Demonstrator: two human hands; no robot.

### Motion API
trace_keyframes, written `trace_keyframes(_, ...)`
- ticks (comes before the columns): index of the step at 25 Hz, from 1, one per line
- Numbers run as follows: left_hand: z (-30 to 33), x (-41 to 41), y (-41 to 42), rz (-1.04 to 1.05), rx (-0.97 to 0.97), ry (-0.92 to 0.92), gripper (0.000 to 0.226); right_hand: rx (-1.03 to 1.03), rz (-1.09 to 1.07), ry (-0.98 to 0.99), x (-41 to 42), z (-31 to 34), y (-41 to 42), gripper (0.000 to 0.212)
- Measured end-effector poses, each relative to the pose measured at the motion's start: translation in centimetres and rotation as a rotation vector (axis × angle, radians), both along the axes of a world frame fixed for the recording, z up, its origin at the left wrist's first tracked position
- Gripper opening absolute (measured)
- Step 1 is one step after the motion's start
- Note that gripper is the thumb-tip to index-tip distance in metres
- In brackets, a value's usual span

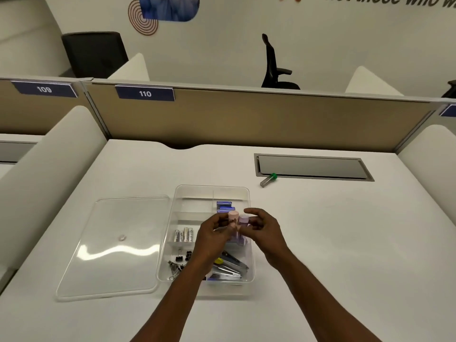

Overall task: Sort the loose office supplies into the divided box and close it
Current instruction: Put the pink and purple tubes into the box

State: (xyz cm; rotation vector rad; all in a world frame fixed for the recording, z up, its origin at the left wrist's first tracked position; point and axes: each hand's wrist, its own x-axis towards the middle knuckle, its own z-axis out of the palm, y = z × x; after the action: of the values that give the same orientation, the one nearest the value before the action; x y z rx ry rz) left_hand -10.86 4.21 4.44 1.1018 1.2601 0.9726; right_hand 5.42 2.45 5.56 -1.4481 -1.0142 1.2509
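A clear divided box (pixel 243 193) stands on the white desk, and its clear lid (pixel 111 245) lies flat to its left. Over the box's middle, my left hand (pixel 212 239) grips a tube with a pink cap (pixel 233 215). My right hand (pixel 265 230) holds a tube with a purple cap (pixel 243 220) right beside it. Inside the box lie several batteries (pixel 183 235), black binder clips (pixel 181 260), blue staple boxes (pixel 224 206) and box cutters (pixel 229 266). A tube with a green cap (pixel 269 179) lies loose on the desk behind the box.
A grey cable hatch (pixel 313 167) is set into the desk at the back right. A beige partition (pixel 246 117) closes off the far edge, with white side dividers (pixel 49 164) at left and right.
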Motion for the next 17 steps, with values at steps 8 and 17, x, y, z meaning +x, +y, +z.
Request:
trace_keyframes(8,0.9,-3.9,-0.6,0.156,0.069,0.29,0.022,-0.033,0.148,0.139,-6.9,0.3,2.0,0.033)
trace_keyframes(17,1.1,-9.4,3.0,0.277,0.135,0.446,0.035,-0.131,0.196,-0.01,-11.5,2.3,9.1,0.021)
